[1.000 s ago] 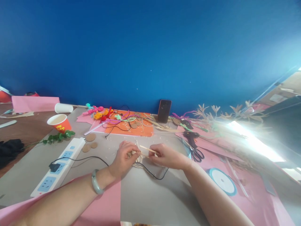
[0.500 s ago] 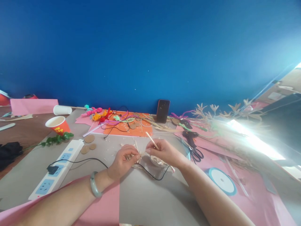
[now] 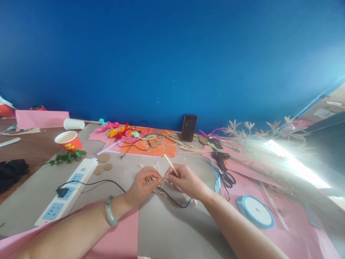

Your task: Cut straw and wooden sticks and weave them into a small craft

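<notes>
My left hand [image 3: 145, 184], with a jade-like bangle on its wrist, is closed in a pinch over the middle of the table. Pale straw-like strips [image 3: 158, 169] show at and behind its fingertips. My right hand [image 3: 188, 180] is closed too, holding a thin light wooden stick [image 3: 170, 164] that slants up to the left. The fingertips of both hands meet at a small pale piece too fine to make out. Under the right hand, a clear dish with pale scraps is almost wholly hidden. A black cord [image 3: 175, 203] loops just below the hands.
On the left lie a white power strip [image 3: 67, 192], round wooden discs [image 3: 104, 157], and a red paper cup [image 3: 69, 141]. A phone [image 3: 189, 128] leans on the blue wall. A glue gun [image 3: 221, 160], scissors [image 3: 228, 179] and a ribbon roll [image 3: 255, 211] lie to the right.
My right hand has shifted slightly left and down, closer to the left hand, covering more of the dish. The stick now tilts a little lower. The whole view has moved slightly.
</notes>
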Demonstrator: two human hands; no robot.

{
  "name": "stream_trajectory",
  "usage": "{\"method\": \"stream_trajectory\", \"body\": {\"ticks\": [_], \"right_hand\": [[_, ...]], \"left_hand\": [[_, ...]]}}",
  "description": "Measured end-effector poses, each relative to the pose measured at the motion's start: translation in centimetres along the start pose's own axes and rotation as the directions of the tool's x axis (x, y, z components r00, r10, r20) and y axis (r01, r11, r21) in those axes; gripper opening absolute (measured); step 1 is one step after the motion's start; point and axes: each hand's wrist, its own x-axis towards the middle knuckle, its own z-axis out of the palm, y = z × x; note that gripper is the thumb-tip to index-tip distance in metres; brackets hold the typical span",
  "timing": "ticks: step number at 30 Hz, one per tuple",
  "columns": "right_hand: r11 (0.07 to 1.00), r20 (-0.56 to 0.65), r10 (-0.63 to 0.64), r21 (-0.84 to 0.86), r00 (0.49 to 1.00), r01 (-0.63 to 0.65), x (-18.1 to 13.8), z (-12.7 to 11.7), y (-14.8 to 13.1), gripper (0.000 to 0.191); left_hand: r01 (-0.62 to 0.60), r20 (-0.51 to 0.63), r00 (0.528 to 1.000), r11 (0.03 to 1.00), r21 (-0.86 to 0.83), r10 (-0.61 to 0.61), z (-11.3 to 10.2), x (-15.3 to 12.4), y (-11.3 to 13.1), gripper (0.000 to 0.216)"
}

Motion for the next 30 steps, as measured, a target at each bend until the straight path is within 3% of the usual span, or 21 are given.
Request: {"method": "stream_trajectory", "body": {"ticks": [5, 11, 17, 30], "right_hand": [[1.0, -0.025, 0.007, -0.029, 1.0, -0.008, 0.14, 0.13, 0.35, 0.019], [0.999, -0.08, 0.029, 0.022, 0.996, -0.027, 0.18, 0.52, 0.36, 0.022], [1.0, -0.038, 0.008, 0.029, 0.999, -0.007, 0.33, 0.83, 0.8, 0.022], [1.0, -0.06, 0.024, 0.02, 0.998, -0.022, 0.14, 0.67, 0.61, 0.023]], "left_hand": [[0.051, 0.005, 0.999, 0.999, -0.014, -0.051, 0.11, -0.08, -0.19, 0.015], [0.122, 0.042, 0.992, 0.981, -0.152, -0.117, -0.01, -0.04, -0.14, 0.017], [0.204, 0.092, 0.978, 0.947, -0.249, -0.186, -0.12, 0.02, 0.21, 0.019], [0.265, 0.077, 0.964, 0.929, -0.259, -0.253, -0.2, 0.05, 0.72, 0.024]]}}
